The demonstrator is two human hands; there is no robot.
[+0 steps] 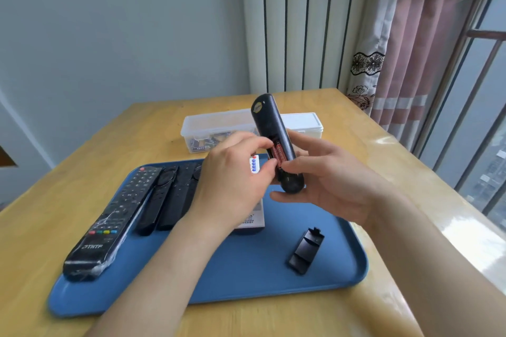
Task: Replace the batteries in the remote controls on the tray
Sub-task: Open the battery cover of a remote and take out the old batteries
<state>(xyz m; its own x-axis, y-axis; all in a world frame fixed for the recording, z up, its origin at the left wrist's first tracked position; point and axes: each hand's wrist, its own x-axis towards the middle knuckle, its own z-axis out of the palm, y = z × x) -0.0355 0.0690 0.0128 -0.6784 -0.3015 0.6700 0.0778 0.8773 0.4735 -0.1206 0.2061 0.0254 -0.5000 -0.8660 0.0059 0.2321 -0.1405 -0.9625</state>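
Note:
My right hand (pixel 331 183) holds a black remote (pixel 269 123) above the blue tray (pixel 246 273), back side up and tilted away from me. Its battery bay is uncovered and red batteries (pixel 278 153) show inside. My left hand (pixel 232 172) has its fingertips curled at the bay, pinching at a red battery. The remote's black battery cover (pixel 306 250) lies loose on the tray's right part. A large plastic-wrapped black remote (pixel 115 219) and two slim black remotes (pixel 167 197) lie on the tray's left. A white remote (pixel 253 217) is partly hidden under my left hand.
A clear plastic box (pixel 216 131) with batteries inside stands on the wooden table (pixel 383 161) behind the tray, with its white lid (pixel 304 122) beside it. A window and a curtain are at the right.

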